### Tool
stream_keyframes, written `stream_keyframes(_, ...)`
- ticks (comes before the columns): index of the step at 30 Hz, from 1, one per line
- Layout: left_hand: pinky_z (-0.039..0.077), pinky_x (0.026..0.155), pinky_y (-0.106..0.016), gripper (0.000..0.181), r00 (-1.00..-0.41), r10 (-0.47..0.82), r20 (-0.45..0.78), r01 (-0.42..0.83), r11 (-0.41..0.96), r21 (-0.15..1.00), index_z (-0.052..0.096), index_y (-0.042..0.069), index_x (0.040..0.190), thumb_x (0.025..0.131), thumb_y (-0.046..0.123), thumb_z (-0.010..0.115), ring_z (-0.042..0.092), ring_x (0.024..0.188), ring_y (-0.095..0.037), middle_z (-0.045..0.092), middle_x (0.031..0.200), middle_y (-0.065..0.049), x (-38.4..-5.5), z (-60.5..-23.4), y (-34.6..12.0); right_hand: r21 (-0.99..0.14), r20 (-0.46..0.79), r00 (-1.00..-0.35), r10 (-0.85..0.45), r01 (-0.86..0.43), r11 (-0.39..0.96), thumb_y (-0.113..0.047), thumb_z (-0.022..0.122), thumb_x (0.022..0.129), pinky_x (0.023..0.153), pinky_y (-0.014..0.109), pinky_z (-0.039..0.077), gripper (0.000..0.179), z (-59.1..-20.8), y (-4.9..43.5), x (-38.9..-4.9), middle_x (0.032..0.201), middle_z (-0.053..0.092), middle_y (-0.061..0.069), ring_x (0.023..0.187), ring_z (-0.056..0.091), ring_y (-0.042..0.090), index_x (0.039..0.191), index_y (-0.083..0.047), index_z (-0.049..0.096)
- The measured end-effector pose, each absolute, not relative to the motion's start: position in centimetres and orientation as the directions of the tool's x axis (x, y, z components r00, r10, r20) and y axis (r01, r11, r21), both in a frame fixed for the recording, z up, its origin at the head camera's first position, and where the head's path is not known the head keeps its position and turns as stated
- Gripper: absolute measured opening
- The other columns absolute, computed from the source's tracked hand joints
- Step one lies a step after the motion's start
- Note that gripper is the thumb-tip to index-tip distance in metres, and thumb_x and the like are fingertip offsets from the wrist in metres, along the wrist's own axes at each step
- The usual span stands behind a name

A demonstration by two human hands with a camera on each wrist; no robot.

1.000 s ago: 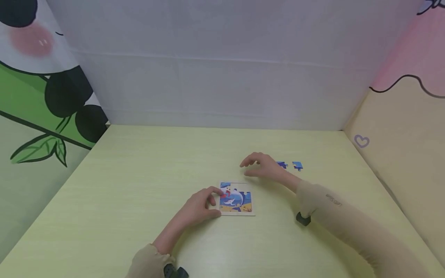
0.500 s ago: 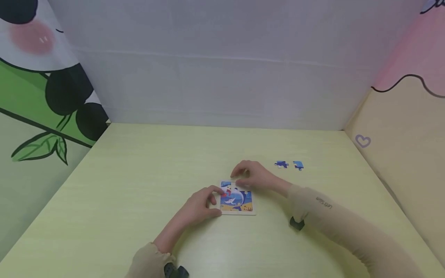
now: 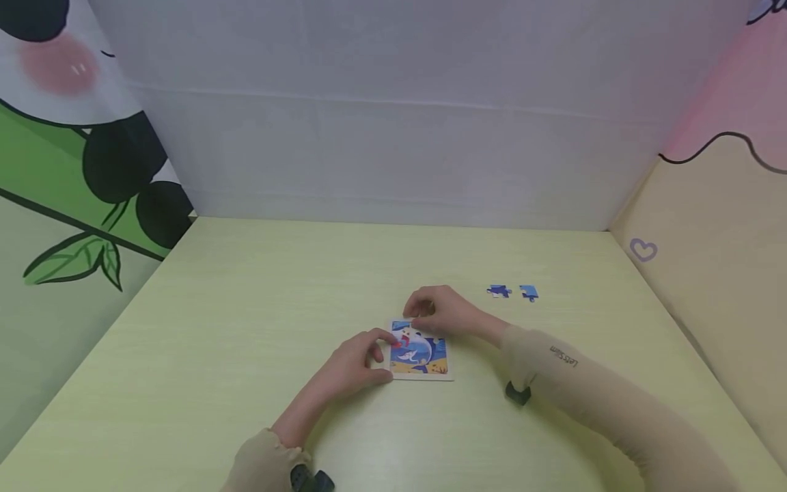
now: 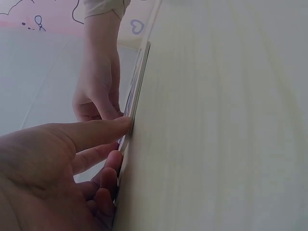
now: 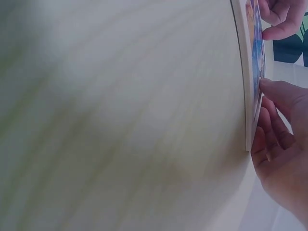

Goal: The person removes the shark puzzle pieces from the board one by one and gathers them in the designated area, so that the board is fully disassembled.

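Observation:
A small square jigsaw puzzle (image 3: 424, 357), with a whale picture and a pale frame, lies on the table. My left hand (image 3: 355, 362) holds its left side, with the thumb at the near corner and the index finger farther up. At the far edge, my right hand (image 3: 447, 311) has curled fingers, and its thumb and index finger grip the puzzle. The right wrist view shows that thumb (image 5: 279, 91) on the puzzle's face; whether a single piece is pinched there is hidden. Two loose blue puzzle pieces, one darker (image 3: 499, 292) and one lighter (image 3: 529, 293), lie beyond my right wrist.
The pale wooden table (image 3: 264, 294) extends around both arms. A plain light sheet (image 3: 393, 157) stands along its back edge. Printed panels rise at the left (image 3: 67, 157) and at the right (image 3: 725, 225).
My right hand has come left and toward me, from near the loose pieces to the puzzle's far edge. Its finger and thumb have closed there. My left hand stays in place.

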State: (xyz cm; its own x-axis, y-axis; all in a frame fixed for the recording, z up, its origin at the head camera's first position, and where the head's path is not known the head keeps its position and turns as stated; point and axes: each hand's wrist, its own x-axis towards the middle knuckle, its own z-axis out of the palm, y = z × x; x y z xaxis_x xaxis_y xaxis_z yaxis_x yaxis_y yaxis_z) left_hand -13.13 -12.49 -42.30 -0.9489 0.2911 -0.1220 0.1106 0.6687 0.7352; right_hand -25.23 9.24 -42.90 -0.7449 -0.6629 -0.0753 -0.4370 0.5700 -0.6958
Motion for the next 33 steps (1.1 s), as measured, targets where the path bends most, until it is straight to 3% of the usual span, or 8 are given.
stream_keyframes(19, 0.038, 0.065, -0.025, 0.048, -0.948, 0.293, -0.124, 0.110, 0.668, 0.736, 0.061, 0.015, 0.125, 0.080, 0.011, 0.079, 0.048, 0.074, -0.015, 0.056, 0.090, -0.001, -13.1, -42.1, -12.4, -0.691, -0.067, -0.749, -0.660, -0.442, 0.572, -0.019, 0.071, 0.090, 0.082, 0.029, 0.050, 0.012, -43.0, 9.1, -25.2, 0.092, 0.066, -0.008, 0.088, 0.060, 0.013, 0.099, -0.027, 0.070)
stream_keyframes(33, 0.038, 0.065, -0.024, 0.049, -0.944, 0.318, -0.091, 0.148, 0.651, 0.745, 0.062, 0.012, 0.124, 0.079, 0.008, 0.079, 0.048, 0.071, -0.014, 0.058, 0.090, -0.003, -13.1, -41.9, -12.5, -0.658, -0.110, -0.820, -0.562, -0.364, 0.659, -0.015, 0.071, 0.090, 0.083, 0.029, 0.050, 0.012, -42.1, 9.6, -22.6, 0.102, 0.071, -0.004, 0.088, 0.060, 0.009, 0.101, -0.019, 0.074)
